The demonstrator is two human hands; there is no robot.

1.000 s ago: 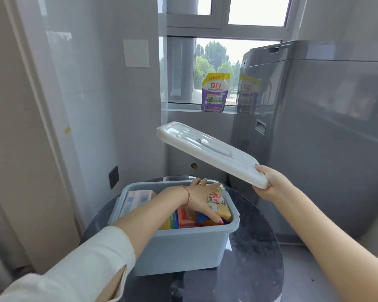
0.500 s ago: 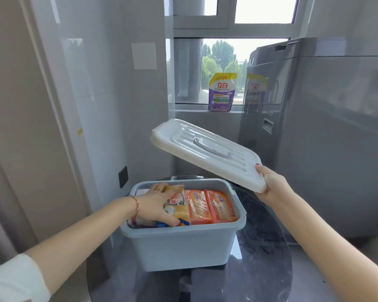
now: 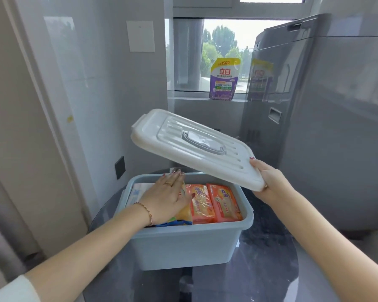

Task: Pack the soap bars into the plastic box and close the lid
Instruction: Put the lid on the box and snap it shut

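Pale-blue rectangular plastic box (image 3: 183, 243) on the dark glossy round table (image 3: 260, 280), nearly filled with wrapped soap bars. We see our left hand (image 3: 166, 199) lying flat, fingers straight and together, pressing a yellow-wrapped soap bar (image 3: 184, 211) down into the row; just right of that palm lie two orange-wrapped soap bars (image 3: 214, 203), and to its left a pale blue-and-white packet (image 3: 138, 192). Our right hand (image 3: 271, 184) pinches the near right corner of the white ribbed plastic lid with a grey handle (image 3: 192, 144), thumb on top, fingers beneath; from this grip the lid slopes up and away to the left, hanging above the box's far rim without touching it.

We judge two risks. Held at one corner only, the lid may twist or slip as it is lowered. Should the yellow bar spring back above the rim once the palm lifts, the lid would rock and fail to seat; lowering too early would trap the left fingers.
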